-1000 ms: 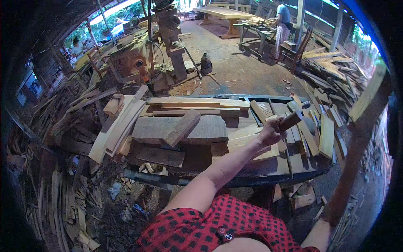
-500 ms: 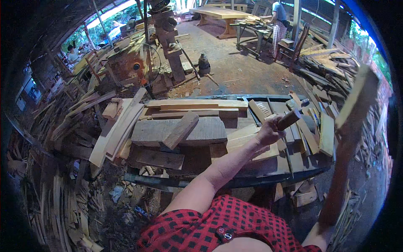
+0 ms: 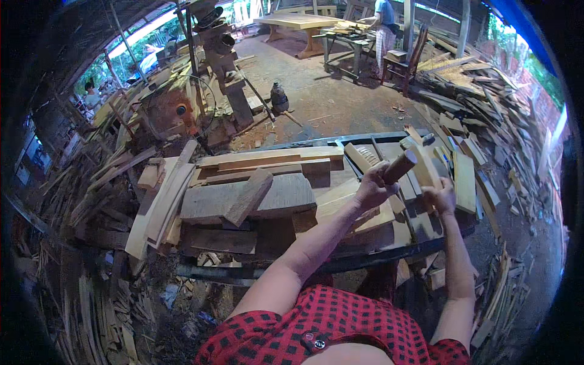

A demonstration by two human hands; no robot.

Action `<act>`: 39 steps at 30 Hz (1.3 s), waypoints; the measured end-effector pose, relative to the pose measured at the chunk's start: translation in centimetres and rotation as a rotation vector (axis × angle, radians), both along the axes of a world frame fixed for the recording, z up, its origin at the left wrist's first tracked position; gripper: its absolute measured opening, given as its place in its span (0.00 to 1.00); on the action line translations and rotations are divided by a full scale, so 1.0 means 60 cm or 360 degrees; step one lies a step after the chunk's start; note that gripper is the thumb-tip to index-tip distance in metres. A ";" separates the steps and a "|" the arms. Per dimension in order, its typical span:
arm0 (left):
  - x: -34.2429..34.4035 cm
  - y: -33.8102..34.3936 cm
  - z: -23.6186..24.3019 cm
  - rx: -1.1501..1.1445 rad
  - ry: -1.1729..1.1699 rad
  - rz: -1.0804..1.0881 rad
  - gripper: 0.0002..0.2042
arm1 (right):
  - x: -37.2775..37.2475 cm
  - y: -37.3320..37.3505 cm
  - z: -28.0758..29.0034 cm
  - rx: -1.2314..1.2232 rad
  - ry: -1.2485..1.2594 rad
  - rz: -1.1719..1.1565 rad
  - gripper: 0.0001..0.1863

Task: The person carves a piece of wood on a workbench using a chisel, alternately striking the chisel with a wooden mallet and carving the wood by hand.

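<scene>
My left hand [image 3: 372, 190] is closed around a dark brown round wooden handle [image 3: 401, 168], its blunt end pointing up and to the right. What lies at its lower end is hidden by my hand. Close beside it, my right hand [image 3: 441, 196] grips the lower end of a flat, pale wooden bat [image 3: 426, 164]. The bat stands up from my fist, leaning left, and its upper part is near the handle; whether they touch I cannot tell. Under both hands is a bench [image 3: 371, 260] covered with wood pieces. A ribbed pale wooden piece [image 3: 367, 155] lies just behind my left hand.
A thick grey timber block [image 3: 286, 191] lies mid-bench, with a short offcut [image 3: 248, 198] across it. Long boards [image 3: 164, 207] are stacked at the left. Scrap wood [image 3: 91, 286] heaps on both sides. Farther off, a person [image 3: 384, 30] stands by a work table [image 3: 340, 52].
My right hand has swung the bat down from high at the right to beside my left hand. My left hand still holds the handle. The whole view has shifted slightly.
</scene>
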State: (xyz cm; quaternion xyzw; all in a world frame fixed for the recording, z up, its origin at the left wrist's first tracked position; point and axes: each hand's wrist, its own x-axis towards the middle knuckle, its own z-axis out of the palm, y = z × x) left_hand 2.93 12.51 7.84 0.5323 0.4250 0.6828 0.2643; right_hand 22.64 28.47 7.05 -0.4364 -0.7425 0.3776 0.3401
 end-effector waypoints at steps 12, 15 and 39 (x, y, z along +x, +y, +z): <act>0.000 0.003 -0.006 -0.0110 0.0099 0.0035 0.20 | -0.032 -0.031 0.142 -0.0293 0.0431 0.0638 0.31; 0.009 0.004 -0.009 -0.0165 -0.0040 -0.0061 0.19 | -0.067 -0.101 0.221 -0.0078 0.0119 0.0970 0.30; -0.056 -0.211 -0.129 -0.0674 0.1798 0.0769 0.32 | -0.092 -0.073 0.213 -0.0206 -0.0510 0.0971 0.19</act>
